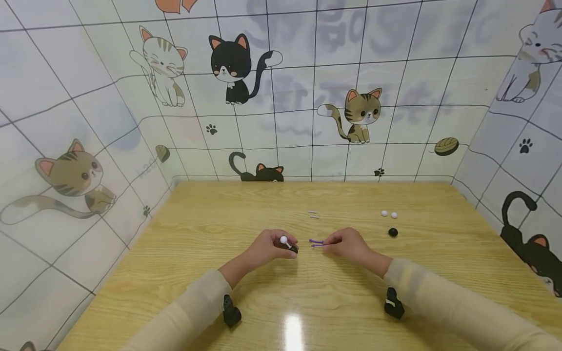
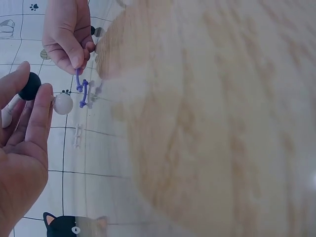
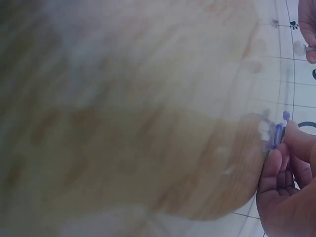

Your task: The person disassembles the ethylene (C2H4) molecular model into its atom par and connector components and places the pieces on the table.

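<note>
My left hand [image 1: 269, 246] holds a black ball [image 2: 29, 87] between thumb and fingers. A white ball [image 1: 284, 240] on a short light stem sticks out from it, and another white ball [image 2: 63, 104] shows beyond the fingers in the left wrist view. To the right, my right hand [image 1: 349, 246] pinches one end of a thin purple connector stick [image 2: 78, 80] with knobbed ends. Close alongside lies a second purple stick [image 2: 84, 94] on the table. Part of the black ball is covered by the left fingers.
Farther back on the wooden table [image 1: 210, 209] lie small white sticks [image 1: 313, 214]. Two white balls [image 1: 389, 214] sit at the back right, with a loose black ball [image 1: 392, 232] in front of them. Cat-patterned walls [image 1: 298, 122] enclose the back and sides.
</note>
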Demonstrator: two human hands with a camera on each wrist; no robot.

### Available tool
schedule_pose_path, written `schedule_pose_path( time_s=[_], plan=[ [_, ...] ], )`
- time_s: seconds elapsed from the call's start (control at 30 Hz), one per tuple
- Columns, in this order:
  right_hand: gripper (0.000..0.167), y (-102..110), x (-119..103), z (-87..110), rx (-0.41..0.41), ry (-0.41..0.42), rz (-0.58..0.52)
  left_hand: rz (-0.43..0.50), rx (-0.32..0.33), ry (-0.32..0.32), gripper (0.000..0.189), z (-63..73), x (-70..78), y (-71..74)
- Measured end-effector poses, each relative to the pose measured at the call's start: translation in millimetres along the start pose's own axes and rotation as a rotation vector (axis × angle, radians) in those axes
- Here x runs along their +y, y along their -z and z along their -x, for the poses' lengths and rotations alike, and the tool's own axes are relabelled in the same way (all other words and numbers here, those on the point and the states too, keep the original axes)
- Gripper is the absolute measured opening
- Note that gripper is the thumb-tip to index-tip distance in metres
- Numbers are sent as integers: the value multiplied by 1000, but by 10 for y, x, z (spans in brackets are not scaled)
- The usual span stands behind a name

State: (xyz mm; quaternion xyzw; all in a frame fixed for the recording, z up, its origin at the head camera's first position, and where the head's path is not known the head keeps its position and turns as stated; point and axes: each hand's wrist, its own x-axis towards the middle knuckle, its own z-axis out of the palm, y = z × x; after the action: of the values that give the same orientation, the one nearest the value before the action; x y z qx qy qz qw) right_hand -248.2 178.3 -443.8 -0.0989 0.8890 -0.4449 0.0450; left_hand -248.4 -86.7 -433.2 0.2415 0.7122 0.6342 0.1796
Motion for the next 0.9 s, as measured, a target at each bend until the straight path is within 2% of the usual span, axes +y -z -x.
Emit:
schedule_pose_path(
  time_s=[0.13, 0.33, 0.67, 0.9],
  plan=[
    [6, -15, -29, -7, 19, 17, 38, -18, -9, 8, 29, -20, -11, -8],
    [5, -26, -13, -13, 5, 47, 86, -12, -14, 22, 30, -29, -12, -26],
    [6, -28, -18, -18, -18, 71, 124, -54, 13, 49, 23, -27, 24, -42],
    [6, -32, -17, -13, -21, 81, 126, -44, 18, 44, 21, -10, 30, -45]
  ],
)
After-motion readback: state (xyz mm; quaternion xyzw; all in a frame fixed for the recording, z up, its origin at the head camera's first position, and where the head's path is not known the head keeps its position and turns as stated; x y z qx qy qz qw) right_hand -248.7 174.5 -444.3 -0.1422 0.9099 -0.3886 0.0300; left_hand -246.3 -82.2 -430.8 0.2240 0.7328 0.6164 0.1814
